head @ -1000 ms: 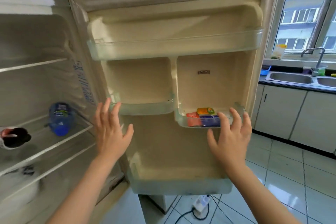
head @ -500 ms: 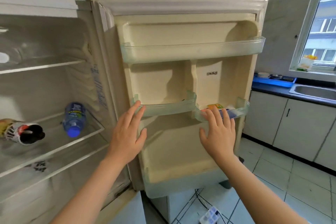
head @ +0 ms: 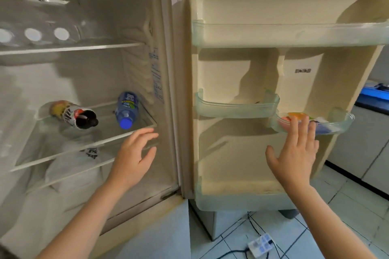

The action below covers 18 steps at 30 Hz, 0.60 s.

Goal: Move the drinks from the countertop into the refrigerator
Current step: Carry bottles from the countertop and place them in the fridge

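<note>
Two drinks, a dark bottle (head: 73, 114) and a blue-capped bottle (head: 126, 109), lie on the refrigerator shelf (head: 84, 147), my left hand (head: 134, 153) and right hand (head: 294, 153) spread, holding nothing, so next I'd likely push the door (head: 231, 153) shut.

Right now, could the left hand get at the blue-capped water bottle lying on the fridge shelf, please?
Probably yes: the left hand is open just before the shelf edge, the blue-capped bottle lies cap-forward near it, and nothing stands between them.

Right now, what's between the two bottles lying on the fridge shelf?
Nothing. In the head view, only bare glass shelf separates the dark soda bottle from the blue-capped water bottle.
</note>
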{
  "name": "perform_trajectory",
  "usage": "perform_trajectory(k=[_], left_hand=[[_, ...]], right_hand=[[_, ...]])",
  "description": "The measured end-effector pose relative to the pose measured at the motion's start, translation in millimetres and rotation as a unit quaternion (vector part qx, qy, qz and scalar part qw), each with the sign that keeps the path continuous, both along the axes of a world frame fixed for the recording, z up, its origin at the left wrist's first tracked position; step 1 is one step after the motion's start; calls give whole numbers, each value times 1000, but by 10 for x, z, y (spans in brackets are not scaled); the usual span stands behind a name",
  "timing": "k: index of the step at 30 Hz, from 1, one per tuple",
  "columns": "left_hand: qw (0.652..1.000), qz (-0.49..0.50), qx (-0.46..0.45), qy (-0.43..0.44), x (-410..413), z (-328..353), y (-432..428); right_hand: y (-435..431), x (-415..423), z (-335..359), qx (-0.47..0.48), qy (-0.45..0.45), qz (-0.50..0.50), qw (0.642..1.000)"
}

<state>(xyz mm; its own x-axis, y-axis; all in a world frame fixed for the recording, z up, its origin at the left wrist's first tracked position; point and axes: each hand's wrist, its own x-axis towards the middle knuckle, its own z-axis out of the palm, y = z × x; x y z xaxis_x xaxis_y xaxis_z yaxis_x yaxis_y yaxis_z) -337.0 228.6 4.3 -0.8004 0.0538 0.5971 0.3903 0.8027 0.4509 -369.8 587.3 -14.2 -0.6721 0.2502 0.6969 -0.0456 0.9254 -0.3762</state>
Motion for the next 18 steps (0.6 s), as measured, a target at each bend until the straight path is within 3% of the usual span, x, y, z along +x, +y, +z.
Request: perform_trajectory(k=[4, 6, 11, 15, 18], left_hand=[[994, 99, -15, -54, 52, -177, -690], [988, 136, -8, -72, 21, -212, -1005], [981, 177, 26, -76, -264, -198, -1648], [977, 201, -10, -65, -618, -165, -2068], [969, 215, -107, -50, -921, -124, -2325]], right_hand=[[-606, 86, -137, 30, 156, 104, 982], [-1041, 119, -208, 54, 165, 201, 964], [-2050, -32, -388, 99, 39, 418, 902], [-2676, -421, -373, 94, -102, 430, 892], [-3121, -822, -328, 128, -186, 401, 888]])
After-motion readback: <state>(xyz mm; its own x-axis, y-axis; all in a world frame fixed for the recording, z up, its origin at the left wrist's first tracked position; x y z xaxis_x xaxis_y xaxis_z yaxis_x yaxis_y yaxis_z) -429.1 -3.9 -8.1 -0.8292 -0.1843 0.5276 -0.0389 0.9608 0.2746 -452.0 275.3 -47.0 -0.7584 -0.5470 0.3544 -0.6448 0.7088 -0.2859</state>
